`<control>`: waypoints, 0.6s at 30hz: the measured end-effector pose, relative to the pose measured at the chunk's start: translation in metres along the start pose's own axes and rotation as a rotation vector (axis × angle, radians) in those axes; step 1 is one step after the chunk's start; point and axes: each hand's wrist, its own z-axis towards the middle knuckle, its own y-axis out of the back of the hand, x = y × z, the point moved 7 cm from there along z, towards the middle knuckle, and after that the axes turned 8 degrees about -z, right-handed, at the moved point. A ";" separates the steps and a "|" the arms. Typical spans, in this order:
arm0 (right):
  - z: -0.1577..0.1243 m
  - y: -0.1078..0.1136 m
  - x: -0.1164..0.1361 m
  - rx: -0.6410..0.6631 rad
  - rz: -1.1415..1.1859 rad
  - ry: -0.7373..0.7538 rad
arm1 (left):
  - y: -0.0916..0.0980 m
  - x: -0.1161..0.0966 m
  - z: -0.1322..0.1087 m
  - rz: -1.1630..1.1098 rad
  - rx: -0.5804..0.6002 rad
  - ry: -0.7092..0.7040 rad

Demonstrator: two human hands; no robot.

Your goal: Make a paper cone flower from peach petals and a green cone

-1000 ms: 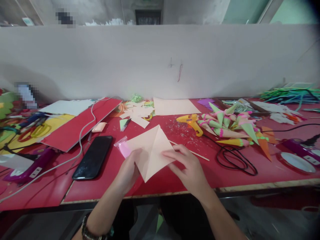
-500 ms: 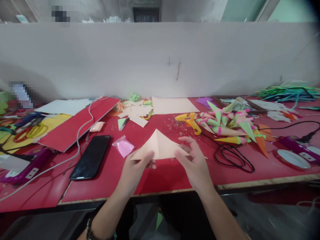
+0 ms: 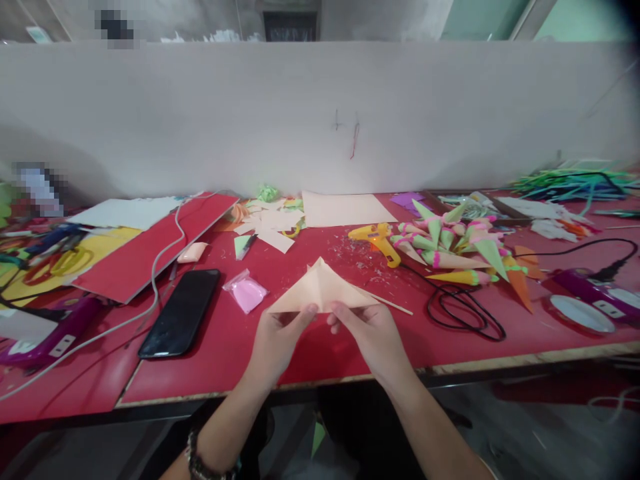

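Just above the front edge, two hands pinch a folded peach paper triangle (image 3: 323,288)

Far to the left of the red table (image 3: 520,340), a purple plastic glue gun (image 3: 63,330) lies near the front edge, with a yellow sheet (image 3: 107,243) behind it. A flat red board (image 3: 155,243) rests beside that sheet, and a grey cable (image 3: 156,277) trails across the board toward the left front corner. Next comes a black smartphone (image 3: 180,322), lying face up and angled, with a small pink plastic packet (image 3: 246,292) just beside it on the right.

The left hand (image 3: 277,337) is raised over the table's front edge. Its fingers (image 3: 304,313) are pressed together, pinching the lower edge of the paper triangle near its middle. The triangle sits between the two hands with its tip pointing toward the back of the table, held slightly off the surface. The right hand (image 3: 370,333) mirrors this: its fingers (image 3: 339,312) are closed on the same lower edge, close to the left hand's.

A thin wooden stick (image 3: 395,307) lies on the table just behind the right hand. Farther back are a flat peach paper sheet (image 3: 345,208) and a yellow glue gun (image 3: 377,240), whose black cord (image 3: 463,310) coils toward the front. A pile of green, pink and orange paper cones (image 3: 450,247) sits right of the gun. Near the right front corner lie a second purple glue gun (image 3: 593,293) and a white round plate (image 3: 580,315).
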 end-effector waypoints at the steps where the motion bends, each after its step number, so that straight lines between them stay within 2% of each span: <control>1: 0.000 -0.001 0.001 0.013 -0.016 0.009 | 0.000 -0.003 0.000 0.028 0.012 -0.024; 6: -0.004 -0.007 0.011 0.124 -0.119 0.113 | 0.002 -0.014 0.002 0.096 0.130 -0.118; 9: -0.005 -0.012 0.014 0.169 -0.203 0.163 | -0.001 -0.014 0.000 0.092 0.194 -0.110; 12: -0.004 -0.013 0.010 0.153 -0.229 0.143 | -0.004 -0.011 -0.002 0.084 0.212 -0.079; 18: -0.004 -0.009 0.009 0.088 -0.089 0.108 | -0.012 -0.005 -0.007 -0.011 0.210 -0.048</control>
